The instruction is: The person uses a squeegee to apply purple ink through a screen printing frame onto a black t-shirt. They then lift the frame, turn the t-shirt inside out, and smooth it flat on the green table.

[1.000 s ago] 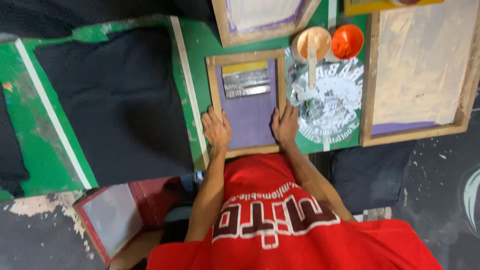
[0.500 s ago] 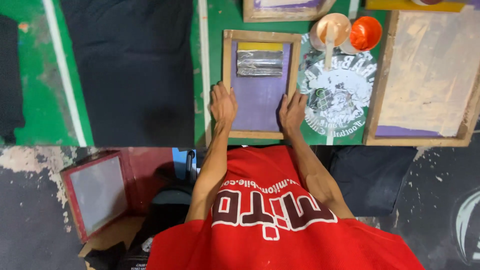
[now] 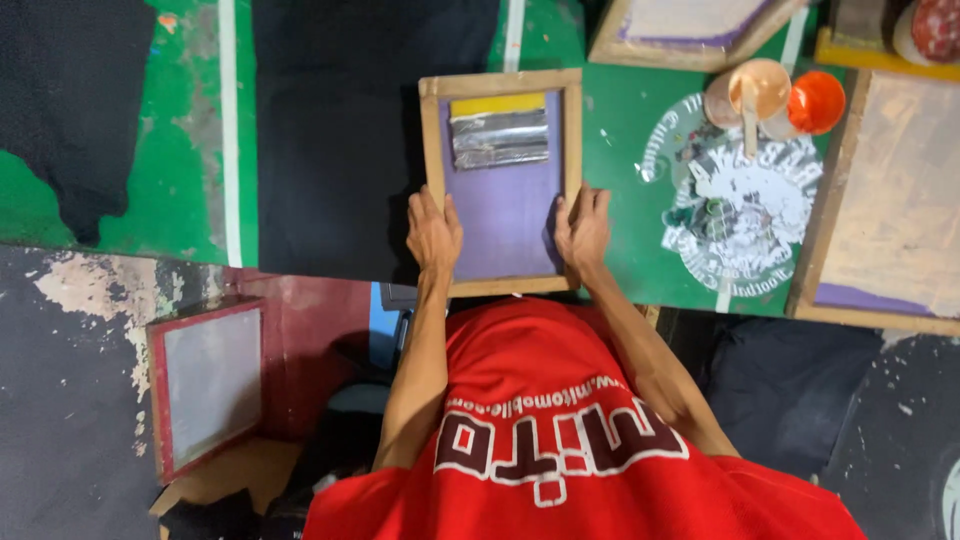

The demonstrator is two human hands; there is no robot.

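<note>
- Wooden-framed printing screen with purple mesh (image 3: 503, 215): lies flat on the green bench (image 3: 620, 150), its left part over black cloth (image 3: 340, 140).
- Left hand (image 3: 433, 232): grip closed over the frame's left rail, near the lower corner.
- Right hand (image 3: 583, 228): grip closed over the right rail.
- Silver strip (image 3: 499, 138) and yellow band (image 3: 497, 104) at the screen's far end.
- Orange cup (image 3: 816, 101) well to the right.

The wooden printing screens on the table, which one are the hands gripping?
The small purple-mesh wooden screen over the black fabric, left hand and right hand on its sides. It alone holds a silvery squeegee.
</note>
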